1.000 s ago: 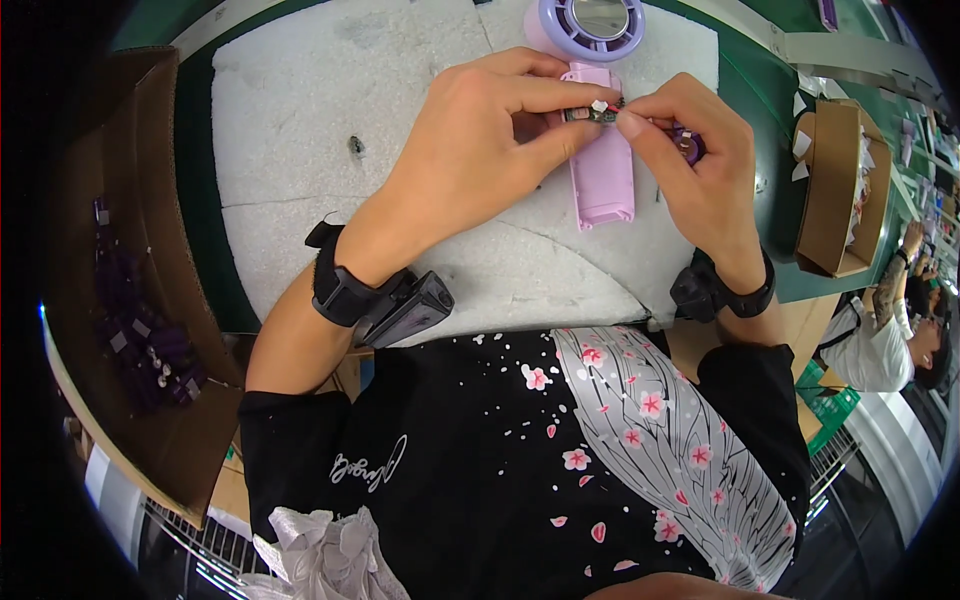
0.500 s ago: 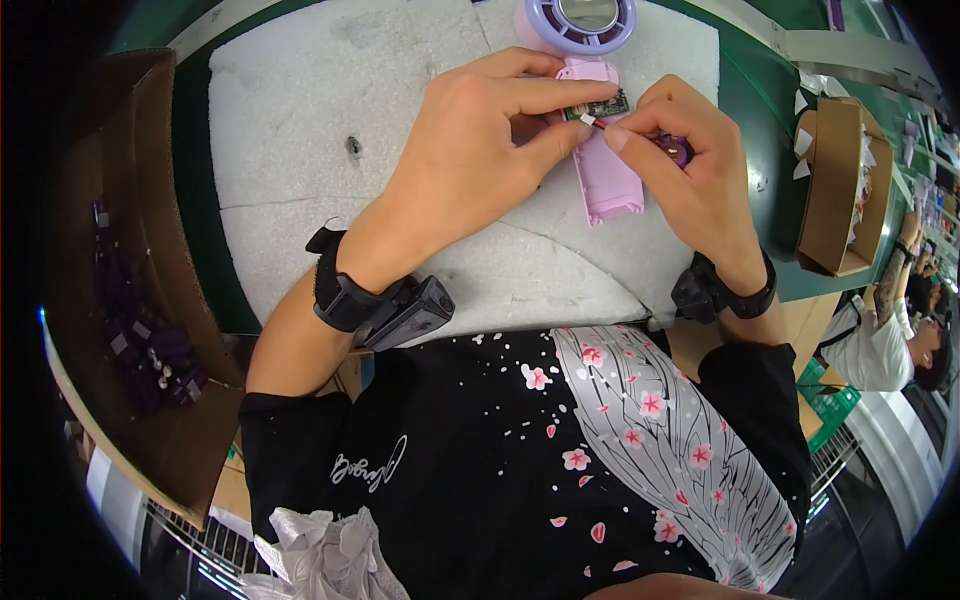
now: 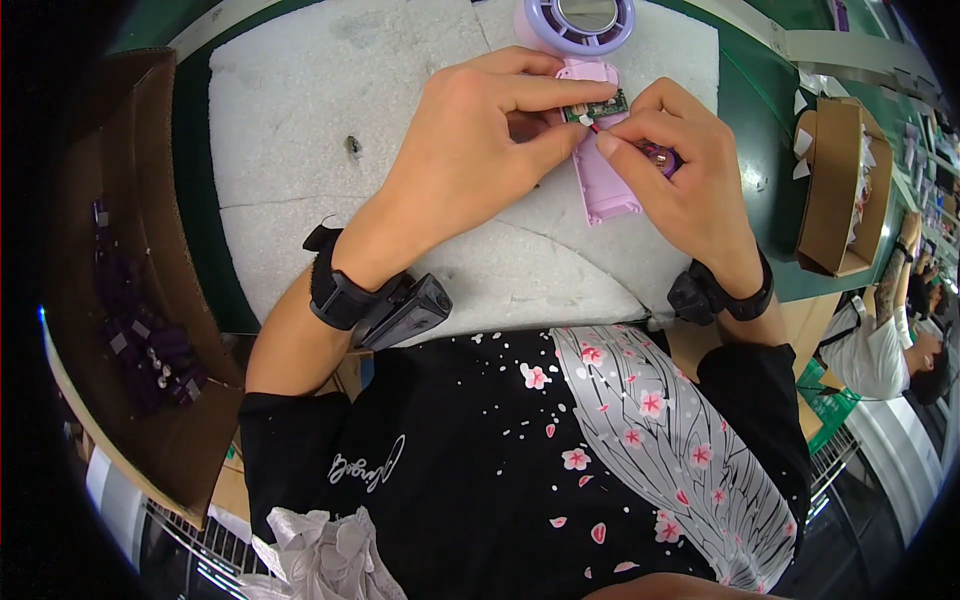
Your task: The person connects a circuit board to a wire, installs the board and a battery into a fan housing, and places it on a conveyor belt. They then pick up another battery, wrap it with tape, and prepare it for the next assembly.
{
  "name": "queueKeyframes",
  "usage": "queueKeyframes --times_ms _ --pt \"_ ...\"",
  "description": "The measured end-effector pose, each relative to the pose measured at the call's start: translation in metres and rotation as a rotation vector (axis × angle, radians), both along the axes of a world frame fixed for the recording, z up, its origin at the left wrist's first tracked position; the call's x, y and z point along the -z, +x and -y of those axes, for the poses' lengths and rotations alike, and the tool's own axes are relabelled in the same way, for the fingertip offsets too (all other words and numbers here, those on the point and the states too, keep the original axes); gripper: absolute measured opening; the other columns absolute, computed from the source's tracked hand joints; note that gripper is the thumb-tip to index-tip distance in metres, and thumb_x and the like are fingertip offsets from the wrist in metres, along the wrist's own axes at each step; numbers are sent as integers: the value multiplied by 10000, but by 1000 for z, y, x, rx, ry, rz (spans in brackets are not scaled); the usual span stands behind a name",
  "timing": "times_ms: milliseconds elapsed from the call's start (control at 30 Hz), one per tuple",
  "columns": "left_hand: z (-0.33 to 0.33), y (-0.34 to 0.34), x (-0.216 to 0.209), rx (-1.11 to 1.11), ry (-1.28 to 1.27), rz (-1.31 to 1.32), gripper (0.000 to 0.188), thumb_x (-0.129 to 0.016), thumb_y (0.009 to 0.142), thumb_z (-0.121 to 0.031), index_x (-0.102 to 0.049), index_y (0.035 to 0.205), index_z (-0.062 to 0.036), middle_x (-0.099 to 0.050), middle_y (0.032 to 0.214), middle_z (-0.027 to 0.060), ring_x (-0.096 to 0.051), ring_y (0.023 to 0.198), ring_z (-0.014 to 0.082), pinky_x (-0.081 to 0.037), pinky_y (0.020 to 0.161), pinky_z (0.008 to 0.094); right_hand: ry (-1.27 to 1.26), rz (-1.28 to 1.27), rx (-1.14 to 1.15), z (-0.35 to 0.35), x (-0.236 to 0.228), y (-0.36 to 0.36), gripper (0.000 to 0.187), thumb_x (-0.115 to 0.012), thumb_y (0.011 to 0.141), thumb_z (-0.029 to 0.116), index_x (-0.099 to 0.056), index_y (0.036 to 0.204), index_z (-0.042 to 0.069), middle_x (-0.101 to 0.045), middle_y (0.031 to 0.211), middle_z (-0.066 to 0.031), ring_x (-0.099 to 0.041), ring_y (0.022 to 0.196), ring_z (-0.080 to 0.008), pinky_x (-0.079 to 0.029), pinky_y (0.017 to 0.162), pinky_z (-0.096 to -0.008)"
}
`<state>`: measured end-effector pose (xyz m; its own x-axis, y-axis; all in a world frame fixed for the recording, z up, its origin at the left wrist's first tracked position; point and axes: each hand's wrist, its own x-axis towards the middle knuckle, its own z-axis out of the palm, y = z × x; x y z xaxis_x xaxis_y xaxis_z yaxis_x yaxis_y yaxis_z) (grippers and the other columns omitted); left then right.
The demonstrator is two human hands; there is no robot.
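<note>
A handheld fan lies on the white foam sheet, with its lilac round head [image 3: 542, 32] at the far end and its opened pink handle shell [image 3: 606, 195] toward me. A small green circuit board [image 3: 612, 104] sits inside the shell. My left hand [image 3: 465, 150] grips the fan handle, fingers across the board and thumb beside a small white plug [image 3: 586, 120]. Thin red and dark wires [image 3: 597, 127] run from the plug to my right hand [image 3: 690, 175], which pinches them. A purple cylindrical battery [image 3: 660, 157] is tucked under its curled fingers.
The foam sheet [image 3: 290, 120] covers much of the green table [image 3: 765, 210]. At left stands a deep cardboard box [image 3: 200, 440] with several purple batteries [image 3: 150, 345]. A smaller cardboard box [image 3: 825, 190] holds small parts at right. Another person [image 3: 870, 345] is at far right.
My right hand has shifted slightly left, closer to the plug and board, bringing the battery along. My left hand and the fan stay nearly in place.
</note>
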<state>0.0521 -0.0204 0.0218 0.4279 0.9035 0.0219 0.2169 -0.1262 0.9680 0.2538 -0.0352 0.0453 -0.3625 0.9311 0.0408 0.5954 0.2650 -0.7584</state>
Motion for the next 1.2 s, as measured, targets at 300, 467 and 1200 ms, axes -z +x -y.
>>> queueKeyframes --times_ms 300,467,1200 --pt "-1 -2 0 20 -6 6 348 -653 820 22 -674 1158 -57 -577 1174 104 -604 921 106 -523 768 221 22 9 5 1 0 -3 86 -699 775 54 -681 825 -13 -535 779 -59 -516 624 -139 -393 546 -260" --pt "-4 -3 3 56 2 -5 353 -640 828 22 -669 1171 -61 -575 1169 98 -600 924 101 -517 772 218 99 9 11 5 8 -6 93 -714 758 23 -690 842 -8 -511 789 -41 -488 622 -109 -380 531 -246" --pt "-4 -3 2 50 81 -49 383 -632 798 29 -674 1164 -76 -607 1163 115 -627 870 104 -525 742 218 295 73 -52 3 8 -6 96 -720 733 18 -698 826 16 -513 783 -46 -494 619 -146 -405 539 -260"
